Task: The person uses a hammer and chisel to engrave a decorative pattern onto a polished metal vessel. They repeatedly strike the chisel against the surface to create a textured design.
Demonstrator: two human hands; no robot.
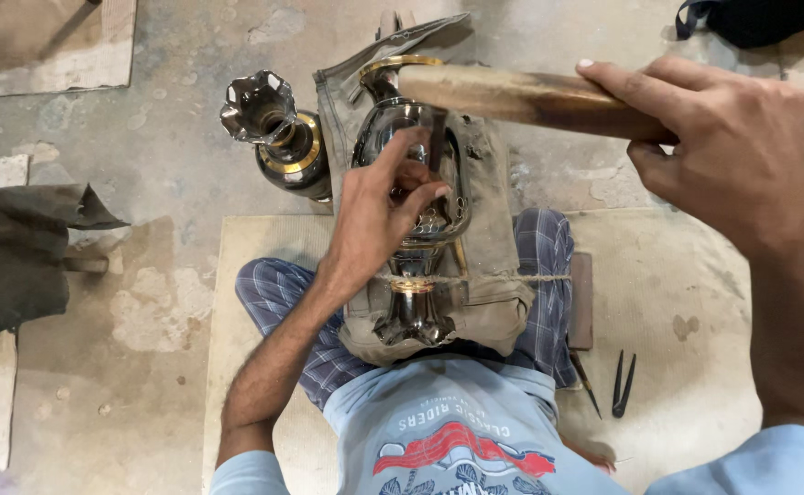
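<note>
A shiny dark metal vase [417, 316] with gold bands lies on its side on a khaki cloth pad [496, 206] across my lap, tied down by a thin string. My left hand [379, 211] rests on the vase's belly, fingers pinched around a thin metal punch held against the surface. My right hand [727, 142] grips the wooden handle of a hammer [512, 94], whose head is over the punch near the vase's upper part.
A second matching vase [278, 133] stands upright on the concrete floor to the left. A beige mat [686, 302] lies under me, with small dark metal tools [622, 385] at the right. A dark cloth [17, 247] sits far left, a black bag [759, 18] top right.
</note>
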